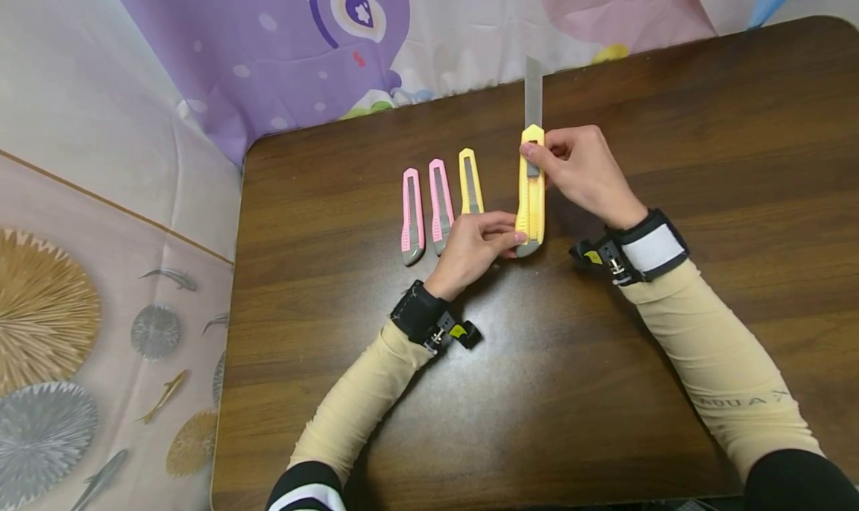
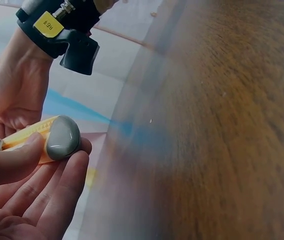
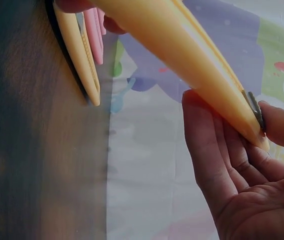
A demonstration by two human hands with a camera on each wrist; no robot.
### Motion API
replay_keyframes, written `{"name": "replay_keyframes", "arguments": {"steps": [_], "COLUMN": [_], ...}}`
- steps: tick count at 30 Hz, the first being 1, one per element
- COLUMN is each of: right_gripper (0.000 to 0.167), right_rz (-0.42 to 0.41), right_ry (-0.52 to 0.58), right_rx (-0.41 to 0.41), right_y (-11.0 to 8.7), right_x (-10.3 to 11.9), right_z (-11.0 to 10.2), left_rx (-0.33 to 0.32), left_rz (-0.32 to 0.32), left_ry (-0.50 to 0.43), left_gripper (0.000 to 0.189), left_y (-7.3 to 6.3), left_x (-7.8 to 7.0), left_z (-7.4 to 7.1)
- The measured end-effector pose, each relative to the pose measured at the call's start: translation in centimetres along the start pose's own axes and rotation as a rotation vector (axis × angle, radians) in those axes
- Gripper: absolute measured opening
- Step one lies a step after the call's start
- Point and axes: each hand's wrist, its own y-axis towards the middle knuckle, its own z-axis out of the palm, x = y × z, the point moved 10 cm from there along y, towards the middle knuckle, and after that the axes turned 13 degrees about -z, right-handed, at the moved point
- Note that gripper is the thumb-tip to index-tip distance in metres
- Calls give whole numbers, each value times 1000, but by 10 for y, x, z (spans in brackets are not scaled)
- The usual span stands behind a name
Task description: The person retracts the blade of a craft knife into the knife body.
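Observation:
Both hands hold a yellow box cutter (image 1: 530,212) above the table, its long metal blade (image 1: 533,101) slid far out and pointing away from me. My left hand (image 1: 470,246) pinches the lower end between thumb and fingers, beside the grey end cap (image 2: 63,138). Higher up, my right hand (image 1: 584,168) grips the body near the blade end. In the right wrist view, the right thumb (image 3: 281,125) lies against the dark slider (image 3: 253,112), with the fingers behind the yellow body.
Left of the held cutter, two pink box cutters (image 1: 412,224) (image 1: 439,190) and another yellow one (image 1: 471,183) lie side by side on the brown wooden table (image 1: 738,160), partly behind the left hand. A patterned curtain (image 1: 463,33) hangs along the table's far edge.

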Motion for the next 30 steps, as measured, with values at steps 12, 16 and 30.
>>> {"name": "replay_keyframes", "arguments": {"steps": [12,16,30], "right_gripper": [23,23,26], "right_rz": [-33,-20,8], "right_ry": [-20,-6,52], "right_rx": [-13,-13,26], "right_y": [1,1,1], "right_x": [1,0,-2], "right_z": [2,3,8], "left_rx": [-19,-23,-38], "left_rz": [9,20,27], "left_ry": [-34,-40,-48], "left_gripper": [27,27,27], "left_y": [0,0,0], "left_x": [1,1,-2], "left_z": [-4,-5,-7]}}
